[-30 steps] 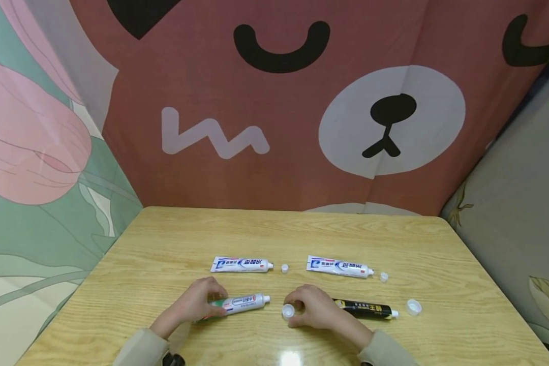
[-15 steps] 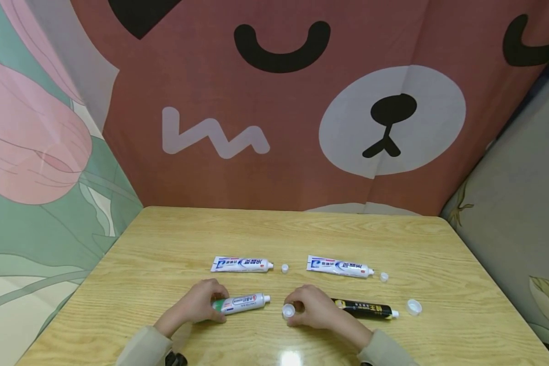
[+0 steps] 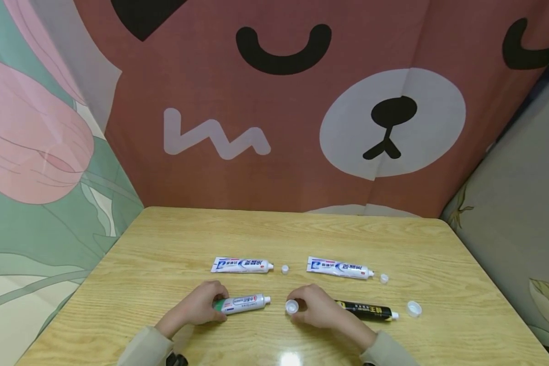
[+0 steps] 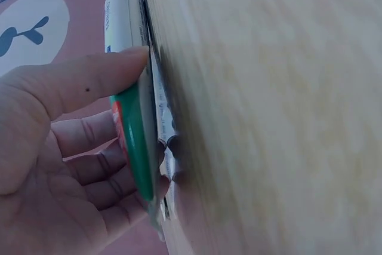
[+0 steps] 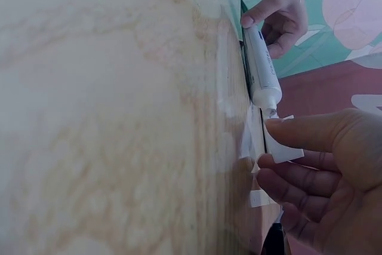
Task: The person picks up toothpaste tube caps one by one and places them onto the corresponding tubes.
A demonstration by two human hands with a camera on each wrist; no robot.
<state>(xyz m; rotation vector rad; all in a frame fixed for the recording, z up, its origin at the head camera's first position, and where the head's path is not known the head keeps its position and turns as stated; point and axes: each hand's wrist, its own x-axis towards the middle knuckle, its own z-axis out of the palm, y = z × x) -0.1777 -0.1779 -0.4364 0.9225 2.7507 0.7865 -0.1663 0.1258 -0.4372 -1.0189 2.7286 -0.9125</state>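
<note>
My left hand (image 3: 201,303) grips the green rear part of a silver toothpaste tube (image 3: 246,303), thumb on the near side and fingers on the far side. The tube lies low at the tabletop, its uncapped white nozzle pointing right. My right hand (image 3: 317,306) pinches a white cap (image 3: 292,306) between thumb and fingers, a short gap to the right of that nozzle. The cap's hollow side shows in the head view. Behind the right hand lies a black toothpaste tube (image 3: 369,310), its rear end hidden by the hand and its nozzle bare.
Two white-and-blue toothpaste tubes, one on the left (image 3: 241,265) and one on the right (image 3: 338,267), lie farther back on the wooden table (image 3: 164,244). Small white caps (image 3: 285,269) (image 3: 384,278) sit by their nozzles. A larger white cap (image 3: 414,308) lies right of the black tube.
The right hand and its cap have shifted slightly right and the cap sits a little higher in view. The left hand has slid slightly right while keeping its grip on the silver tube.
</note>
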